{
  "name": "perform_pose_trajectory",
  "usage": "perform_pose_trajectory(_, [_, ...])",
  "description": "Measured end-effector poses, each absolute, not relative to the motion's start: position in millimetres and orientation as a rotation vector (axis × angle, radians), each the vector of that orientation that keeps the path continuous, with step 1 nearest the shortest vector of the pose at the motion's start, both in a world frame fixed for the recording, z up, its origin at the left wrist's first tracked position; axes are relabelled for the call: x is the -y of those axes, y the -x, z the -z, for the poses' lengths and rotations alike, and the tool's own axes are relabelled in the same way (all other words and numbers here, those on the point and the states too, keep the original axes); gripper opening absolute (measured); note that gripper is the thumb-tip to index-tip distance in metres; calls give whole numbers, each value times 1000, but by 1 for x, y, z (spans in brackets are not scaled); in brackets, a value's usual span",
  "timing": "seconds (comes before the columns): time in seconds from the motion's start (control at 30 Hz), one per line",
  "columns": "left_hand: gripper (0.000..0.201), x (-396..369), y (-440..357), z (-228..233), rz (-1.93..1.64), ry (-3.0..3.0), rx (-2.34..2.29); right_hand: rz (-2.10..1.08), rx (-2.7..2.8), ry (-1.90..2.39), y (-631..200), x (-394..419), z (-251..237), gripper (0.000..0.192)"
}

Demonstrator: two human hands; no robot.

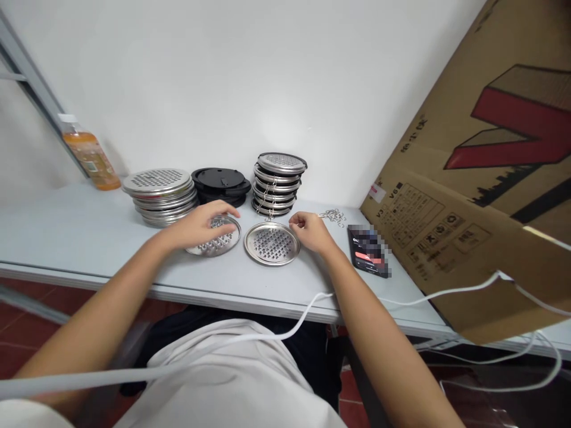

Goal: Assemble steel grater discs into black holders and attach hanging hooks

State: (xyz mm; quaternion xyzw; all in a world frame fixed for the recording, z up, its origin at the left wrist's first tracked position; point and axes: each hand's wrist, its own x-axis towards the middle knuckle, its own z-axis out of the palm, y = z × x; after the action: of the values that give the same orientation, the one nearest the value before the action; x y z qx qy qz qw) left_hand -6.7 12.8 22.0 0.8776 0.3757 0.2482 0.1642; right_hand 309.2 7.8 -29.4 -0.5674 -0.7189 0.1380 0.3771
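Two round metal grater discs lie side by side near the front of the table. Over the left grater disc (218,245) is my left hand (203,226), its thumb and fingers apart and covering part of the disc. The right grater disc (272,245) lies flat with its raised teeth showing. A small wire hook (270,215) shows at its far edge. Beside its right rim, my right hand (307,230) has thumb and forefinger pinched together; whatever is between them is hidden. More wire hooks (333,216) lie in a loose pile beyond that hand.
Behind stand a stack of grater discs (158,181), black round plastic parts (220,184), and a stack of black-rimmed graters (279,184) with hooks. An orange bottle (91,157) stands left. A phone (368,251) and large carton (446,238) are right. A white cable (263,337) crosses in front.
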Motion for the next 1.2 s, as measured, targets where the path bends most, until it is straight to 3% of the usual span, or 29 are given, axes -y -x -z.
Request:
perform_pose_trajectory(0.13, [98, -11, 54, -2, -206, -2623, -1236, -379, 1806, 1418, -307, -7, 28, 13])
perform_pose_trajectory(0.2, [111, -8, 62, 12, -94, -2617, -1355, -382, 1781, 1409, -306, -7, 28, 13])
perform_pose_trajectory(0.4, [85, -2, 58, 37, -339, -2696, -1470, -359, 1729, 1366, -304, -6, 27, 12])
perform_pose_trajectory(0.77, [90, 1, 63, 31, -679, -2516, -1311, -309, 1632, 1321, -303, -6, 24, 14])
perform_pose_trajectory(1.0, [75, -5, 73, 29, -936, -2137, -1086, -309, 1637, 1328, -303, -6, 24, 13])
perform_pose_trajectory(1.2, [80, -5, 77, 33, -1065, -1925, -1057, -316, 1644, 1312, -302, -7, 25, 12])
